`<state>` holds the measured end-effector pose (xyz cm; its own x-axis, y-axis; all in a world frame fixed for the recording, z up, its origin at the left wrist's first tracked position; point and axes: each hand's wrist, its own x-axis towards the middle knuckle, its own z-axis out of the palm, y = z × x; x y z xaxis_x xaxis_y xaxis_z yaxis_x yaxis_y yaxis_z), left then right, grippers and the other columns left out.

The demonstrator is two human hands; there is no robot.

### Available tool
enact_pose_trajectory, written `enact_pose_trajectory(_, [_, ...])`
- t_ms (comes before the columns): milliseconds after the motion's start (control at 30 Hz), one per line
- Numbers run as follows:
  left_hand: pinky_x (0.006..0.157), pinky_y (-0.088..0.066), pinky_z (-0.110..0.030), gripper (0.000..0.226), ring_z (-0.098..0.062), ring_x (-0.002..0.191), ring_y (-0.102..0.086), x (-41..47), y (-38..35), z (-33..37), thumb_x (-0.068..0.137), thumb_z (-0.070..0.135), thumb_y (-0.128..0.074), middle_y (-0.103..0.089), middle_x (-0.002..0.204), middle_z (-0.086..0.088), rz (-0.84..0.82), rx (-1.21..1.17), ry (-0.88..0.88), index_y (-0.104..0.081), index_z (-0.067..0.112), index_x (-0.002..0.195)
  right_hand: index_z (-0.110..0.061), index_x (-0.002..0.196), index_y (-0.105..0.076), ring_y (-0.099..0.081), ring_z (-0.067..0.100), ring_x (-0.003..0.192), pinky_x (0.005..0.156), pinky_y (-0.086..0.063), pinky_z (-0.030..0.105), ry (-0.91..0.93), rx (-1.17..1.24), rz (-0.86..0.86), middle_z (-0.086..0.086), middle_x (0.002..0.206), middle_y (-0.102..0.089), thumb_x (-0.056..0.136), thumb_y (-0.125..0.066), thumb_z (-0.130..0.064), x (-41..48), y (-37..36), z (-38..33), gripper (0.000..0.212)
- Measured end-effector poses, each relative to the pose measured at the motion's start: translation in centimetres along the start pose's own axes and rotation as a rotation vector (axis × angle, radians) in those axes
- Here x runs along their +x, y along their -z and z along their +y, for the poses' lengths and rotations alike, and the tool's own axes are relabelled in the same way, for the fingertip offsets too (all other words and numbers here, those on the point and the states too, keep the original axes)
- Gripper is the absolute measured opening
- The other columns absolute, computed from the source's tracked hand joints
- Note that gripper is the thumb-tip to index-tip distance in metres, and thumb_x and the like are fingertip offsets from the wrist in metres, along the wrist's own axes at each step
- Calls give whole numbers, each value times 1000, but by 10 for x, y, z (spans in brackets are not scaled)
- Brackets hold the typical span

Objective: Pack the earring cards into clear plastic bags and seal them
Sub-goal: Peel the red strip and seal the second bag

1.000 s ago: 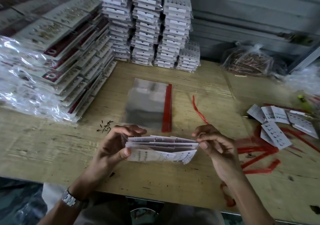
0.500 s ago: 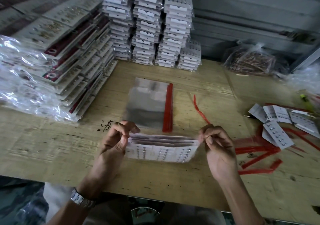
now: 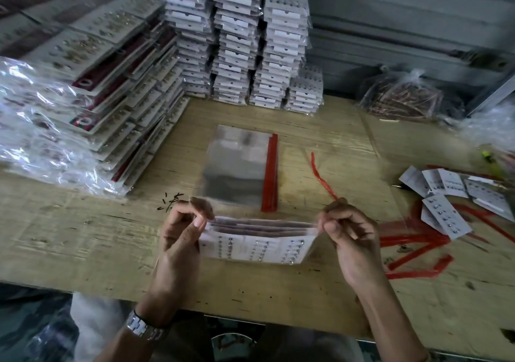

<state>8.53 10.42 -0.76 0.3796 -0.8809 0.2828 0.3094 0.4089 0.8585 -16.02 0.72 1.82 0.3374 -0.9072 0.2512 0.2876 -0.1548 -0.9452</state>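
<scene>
A stack of white earring cards in a clear bag (image 3: 257,246) stands on its long edge just above the wooden table, its studded face toward me. My left hand (image 3: 182,230) pinches its upper left corner. My right hand (image 3: 348,232) pinches the upper right corner, and a thin red strip (image 3: 320,176) trails up from those fingers. A pile of empty clear bags with a red adhesive strip (image 3: 239,163) lies flat behind the held pack. Loose earring cards (image 3: 446,197) lie at the right.
Tall stacks of packed white cards (image 3: 242,41) stand at the back. Bagged larger cards (image 3: 83,88) slope along the left. Peeled red strips (image 3: 412,253) litter the table to the right of my right hand. A bag of reddish items (image 3: 404,96) sits back right.
The pack has turned from lying nearly flat to standing on edge with its studded face toward me. Both hands shifted slightly up to its top corners.
</scene>
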Motion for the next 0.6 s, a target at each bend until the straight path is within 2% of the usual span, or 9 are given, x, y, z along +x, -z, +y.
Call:
enact_pose_trajectory(133, [84,-49,-28,17,-10,92,-59,8,-13,2,90,18,-52,-64,92,10,-5,-25,-4,-65,29,88,-25,70,-72,-59,9,70,71,-50,20,-70,191,53,-6,72,-66,66,-88,-37,11,-7,-9,20])
enact_pose_trajectory(233, [79,-52,-39,3,-24,98,-61,19,-21,6,89,24,-61,-66,101,2,-18,-63,88,-63,23,87,-22,68,-71,-56,8,67,72,-48,20,-79,307,98,-6,69,-64,64,-89,-30,24,-7,-14,20])
enact_pose_trajectory(300, [74,-53,-36,7,-22,93,-61,24,-22,7,88,26,-64,-64,103,2,-35,-71,150,-63,21,92,-20,69,-71,-55,9,67,74,-46,22,-81,299,136,-5,69,-64,67,-86,-25,30,-6,-14,17])
enact_pose_trajectory(367, [76,-52,-31,21,-17,90,-59,27,-21,6,86,38,-70,-63,101,4,-48,-60,172,-65,21,97,-20,70,-71,-55,9,67,70,-44,21,-90,256,162,-6,68,-64,66,-86,-26,31,-4,-12,17])
enact_pose_trajectory(433, [79,-48,-27,23,-16,90,-56,26,-18,5,86,42,-71,-60,96,2,-48,-14,136,-64,21,95,-22,70,-72,-56,9,71,71,-44,21,-84,196,174,-9,68,-64,67,-84,-24,28,0,-9,13])
enact_pose_trajectory(533, [78,-39,-31,25,-23,87,-46,23,-11,1,91,39,-68,-52,91,-8,-52,76,88,-58,16,91,-24,73,-74,-59,8,73,73,-49,19,-90,181,136,-10,72,-67,63,-90,-37,20,4,-5,23])
enact_pose_trajectory(600, [78,-40,-27,18,-23,85,-46,21,-6,0,94,30,-65,-53,89,-6,-112,134,58,-57,14,92,-26,74,-74,-60,5,70,71,-51,18,-97,183,112,-11,72,-67,61,-90,-43,14,8,-4,26])
